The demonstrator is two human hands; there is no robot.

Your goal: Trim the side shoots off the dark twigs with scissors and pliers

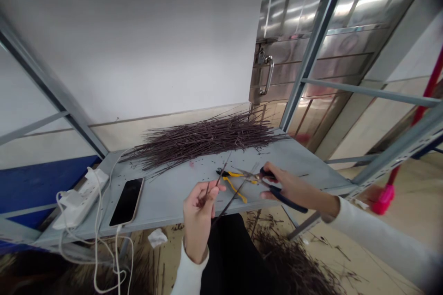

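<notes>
My left hand [200, 205] pinches a thin dark twig [224, 167] between thumb and fingers, its tip pointing up and away over the shelf. In my right hand [287, 184] is a pair of scissors [282, 196] with dark handles, the blades turned left toward the twig. Yellow-handled cutting pliers [237, 189] lie on the shelf between my hands, partly behind the scissor blades. Another dark twig [230, 203] slants below the blades toward my lap; whether my left hand holds it too I cannot tell. Behind them lies a large heap of dark twigs [207, 138].
On the grey shelf [162, 198], a phone [127, 202] is plugged into a cable, beside a white power strip [81, 198]. Metal uprights [314, 46] frame both sides. More twigs [290, 258] litter the floor below, and a crumpled tissue [157, 238] lies there.
</notes>
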